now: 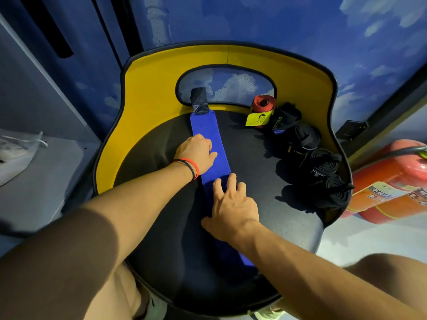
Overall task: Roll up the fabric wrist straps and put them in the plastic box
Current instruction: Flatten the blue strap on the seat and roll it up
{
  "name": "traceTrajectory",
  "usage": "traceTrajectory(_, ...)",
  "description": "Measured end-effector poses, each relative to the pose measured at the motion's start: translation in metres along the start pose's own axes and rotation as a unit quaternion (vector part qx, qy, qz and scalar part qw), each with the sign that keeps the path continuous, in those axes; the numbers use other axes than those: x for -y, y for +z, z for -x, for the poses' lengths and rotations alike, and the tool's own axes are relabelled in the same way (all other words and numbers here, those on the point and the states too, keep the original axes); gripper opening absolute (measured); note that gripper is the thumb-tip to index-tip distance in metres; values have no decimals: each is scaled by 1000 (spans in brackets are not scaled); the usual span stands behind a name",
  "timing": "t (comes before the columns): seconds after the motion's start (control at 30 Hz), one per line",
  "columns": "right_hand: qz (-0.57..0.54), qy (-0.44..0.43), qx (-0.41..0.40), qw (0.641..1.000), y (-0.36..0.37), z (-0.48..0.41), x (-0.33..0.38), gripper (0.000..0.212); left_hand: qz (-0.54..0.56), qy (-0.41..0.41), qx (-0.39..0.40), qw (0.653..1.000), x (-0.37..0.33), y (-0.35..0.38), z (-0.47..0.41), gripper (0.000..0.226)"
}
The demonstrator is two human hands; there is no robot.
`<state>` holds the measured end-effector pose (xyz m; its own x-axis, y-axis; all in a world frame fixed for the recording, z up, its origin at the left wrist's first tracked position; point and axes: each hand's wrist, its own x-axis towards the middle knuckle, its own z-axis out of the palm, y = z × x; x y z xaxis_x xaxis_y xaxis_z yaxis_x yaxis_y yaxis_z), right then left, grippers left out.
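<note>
A long blue fabric wrist strap lies flat and unrolled along the black seat of a chair, its black end tab against the backrest. My left hand presses on the strap's middle from its left edge. My right hand rests with straight fingers on the strap nearer to me. A rolled red strap with a yellow tag stands at the seat's back right. Several rolled black straps lie along the right side. A clear plastic box sits on the grey surface at the far left.
The chair has a yellow backrest with a mesh window. A red fire extinguisher lies on the floor to the right. A grey shelf surface is on the left. My knees show at the bottom edge.
</note>
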<state>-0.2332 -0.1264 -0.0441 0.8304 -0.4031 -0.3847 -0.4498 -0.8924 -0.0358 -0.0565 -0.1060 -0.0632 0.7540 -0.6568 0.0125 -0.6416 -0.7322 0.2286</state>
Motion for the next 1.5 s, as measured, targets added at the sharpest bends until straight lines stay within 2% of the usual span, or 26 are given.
traceTrajectory(0.17, 24, -9, 18, 1000, 2, 9, -2, 101, -36, 12, 109, 993, 0, -6, 17, 71)
traceTrajectory(0.23, 27, -12, 23, 999, 2, 13, -3, 95, -37, 14, 129, 991, 1, -5, 25, 79)
traceTrajectory(0.33, 33, -29, 27, 999, 3, 22, -4, 88, -5, 2, 119, 993, -2, -3, 32, 78)
traceTrajectory(0.43, 39, -44, 26, 998, 3, 31, -9, 84, 22, 15, 115, 993, -6, -5, 39, 63)
traceTrajectory(0.53, 33, -48, 20, 998, 9, 45, -14, 81, -1, 32, 131, 991, -8, -5, 43, 55)
traceTrajectory(0.77, 13, -59, 5, 998, 21, 73, -26, 75, -114, 41, 179, 976, -12, -8, 51, 97)
traceTrajectory(1.07, -4, -67, -35, 997, 42, 100, -38, 82, -132, -6, 219, 967, -33, -14, 48, 97)
traceTrajectory(1.37, 28, -66, -118, 990, 91, 125, -60, 86, -95, -42, 198, 975, -39, -3, 61, 93)
traceTrajectory(1.5, 32, -117, -152, 981, 100, 134, -73, 73, -77, -54, 193, 977, -38, 2, 63, 93)
